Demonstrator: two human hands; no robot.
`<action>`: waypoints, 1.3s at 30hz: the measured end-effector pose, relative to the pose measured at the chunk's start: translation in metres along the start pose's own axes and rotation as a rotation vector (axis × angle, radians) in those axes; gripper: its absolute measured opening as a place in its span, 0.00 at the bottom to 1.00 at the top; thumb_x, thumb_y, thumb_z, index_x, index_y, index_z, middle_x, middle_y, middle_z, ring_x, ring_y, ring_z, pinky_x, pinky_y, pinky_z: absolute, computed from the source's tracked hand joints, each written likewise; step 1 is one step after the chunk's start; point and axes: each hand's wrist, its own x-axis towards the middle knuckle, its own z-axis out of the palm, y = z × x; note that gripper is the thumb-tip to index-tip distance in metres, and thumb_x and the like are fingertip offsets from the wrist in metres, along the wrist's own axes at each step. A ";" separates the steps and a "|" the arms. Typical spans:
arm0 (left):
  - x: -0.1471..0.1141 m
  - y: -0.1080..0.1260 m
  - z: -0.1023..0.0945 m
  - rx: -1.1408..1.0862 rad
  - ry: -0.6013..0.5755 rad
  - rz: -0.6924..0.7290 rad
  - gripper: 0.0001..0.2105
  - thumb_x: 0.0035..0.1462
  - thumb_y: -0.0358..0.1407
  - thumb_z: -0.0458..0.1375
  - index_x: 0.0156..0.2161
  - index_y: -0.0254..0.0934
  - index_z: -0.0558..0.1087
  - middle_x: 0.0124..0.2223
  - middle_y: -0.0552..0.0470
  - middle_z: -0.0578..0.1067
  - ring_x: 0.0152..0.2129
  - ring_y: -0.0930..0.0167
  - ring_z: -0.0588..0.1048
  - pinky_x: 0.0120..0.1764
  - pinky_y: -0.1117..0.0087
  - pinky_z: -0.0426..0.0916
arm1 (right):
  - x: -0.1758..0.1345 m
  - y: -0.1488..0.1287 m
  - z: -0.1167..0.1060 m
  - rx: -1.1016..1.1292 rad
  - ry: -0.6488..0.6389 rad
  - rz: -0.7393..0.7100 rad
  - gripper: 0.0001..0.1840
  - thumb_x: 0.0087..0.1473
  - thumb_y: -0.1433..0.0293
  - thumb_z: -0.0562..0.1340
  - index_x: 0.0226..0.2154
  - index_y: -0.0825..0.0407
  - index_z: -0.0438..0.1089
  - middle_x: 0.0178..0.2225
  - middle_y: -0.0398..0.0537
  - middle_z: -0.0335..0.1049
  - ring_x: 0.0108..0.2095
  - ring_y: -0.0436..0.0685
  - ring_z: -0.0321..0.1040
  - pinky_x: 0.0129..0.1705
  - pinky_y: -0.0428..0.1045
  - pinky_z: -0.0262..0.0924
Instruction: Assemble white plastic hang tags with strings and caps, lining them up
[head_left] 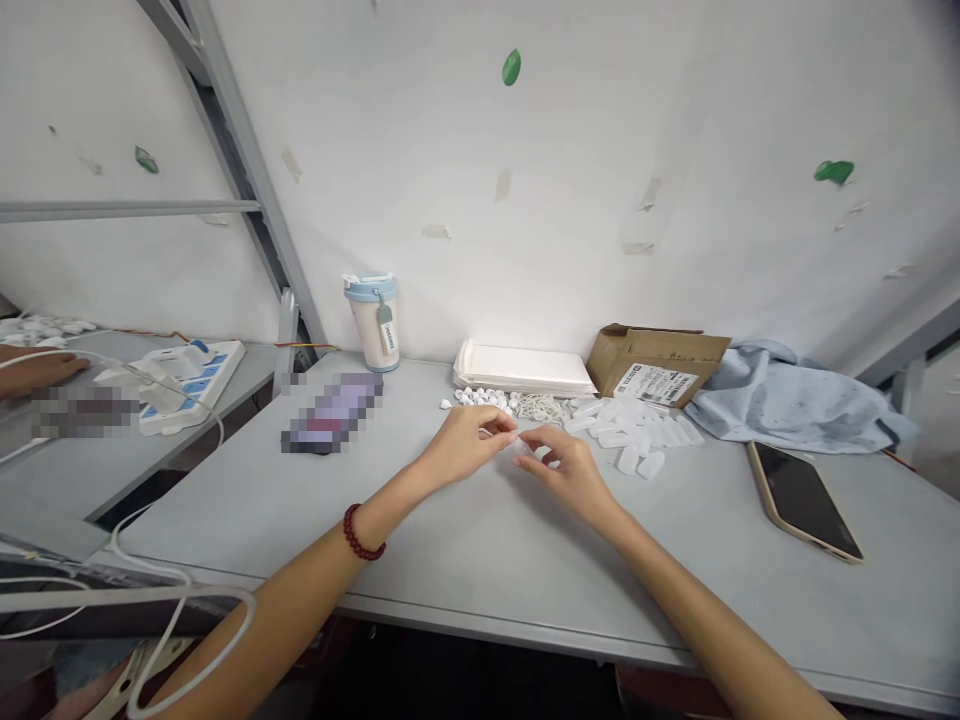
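Over the middle of the table, my left hand (466, 445) and my right hand (568, 470) meet at their fingertips. Between them is a small translucent plastic piece (521, 449). The right thumb and fingers pinch it. My left thumb and forefinger are pressed together at its left end; whether they hold a separate small part is hidden. Just behind the hands lie a pile of small white plastic parts (480, 399), a heap of thin off-white loops (538, 407) and many flat translucent plastic pieces (645, 425). A dark red bead bracelet (363, 534) circles my left wrist.
Along the wall stand a lidded cup (376, 325), a stack of white flat packs (525, 368), an opened cardboard box (660, 362) and a crumpled blue cloth (795, 395). One phone (806, 500) lies right, a blurred purple item (337, 410) left. Another person's hand (37, 372) is beside a power strip (199, 385).
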 end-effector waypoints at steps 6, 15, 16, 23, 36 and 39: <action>-0.002 0.001 0.003 0.080 0.006 0.063 0.08 0.54 0.32 0.55 0.34 0.38 0.77 0.37 0.50 0.77 0.35 0.70 0.74 0.36 0.73 0.69 | 0.000 -0.002 0.001 0.062 0.020 0.089 0.13 0.50 0.65 0.63 0.40 0.51 0.71 0.34 0.47 0.73 0.35 0.54 0.68 0.31 0.48 0.64; -0.005 -0.001 0.005 0.213 -0.022 0.182 0.12 0.56 0.28 0.52 0.41 0.38 0.76 0.41 0.49 0.75 0.36 0.70 0.74 0.37 0.72 0.69 | -0.001 -0.006 0.001 0.172 0.038 0.132 0.14 0.51 0.64 0.61 0.40 0.51 0.72 0.37 0.49 0.73 0.36 0.55 0.68 0.34 0.49 0.66; -0.005 -0.001 0.005 0.223 -0.014 0.190 0.12 0.56 0.28 0.52 0.41 0.38 0.76 0.41 0.49 0.76 0.36 0.70 0.74 0.37 0.72 0.69 | -0.001 -0.006 0.002 0.209 0.037 0.150 0.14 0.51 0.64 0.61 0.40 0.52 0.72 0.37 0.49 0.73 0.36 0.55 0.68 0.34 0.49 0.66; -0.005 -0.005 0.007 0.315 0.055 0.263 0.12 0.56 0.25 0.52 0.41 0.34 0.75 0.39 0.48 0.77 0.34 0.70 0.74 0.37 0.70 0.69 | 0.001 -0.005 0.005 0.504 0.056 0.324 0.21 0.46 0.58 0.65 0.39 0.54 0.70 0.34 0.50 0.72 0.35 0.56 0.70 0.32 0.51 0.68; -0.009 -0.001 0.007 0.545 0.044 0.449 0.08 0.58 0.35 0.55 0.41 0.34 0.70 0.43 0.46 0.74 0.41 0.66 0.71 0.43 0.65 0.68 | 0.002 -0.011 0.000 0.690 0.009 0.415 0.20 0.44 0.56 0.66 0.36 0.54 0.70 0.34 0.50 0.73 0.36 0.58 0.72 0.36 0.53 0.69; -0.010 -0.001 0.008 0.601 -0.001 0.464 0.13 0.54 0.40 0.59 0.43 0.35 0.69 0.44 0.47 0.73 0.44 0.65 0.69 0.45 0.64 0.67 | 0.001 -0.015 0.001 0.711 -0.041 0.413 0.19 0.46 0.57 0.65 0.36 0.54 0.69 0.35 0.50 0.72 0.37 0.58 0.72 0.35 0.52 0.68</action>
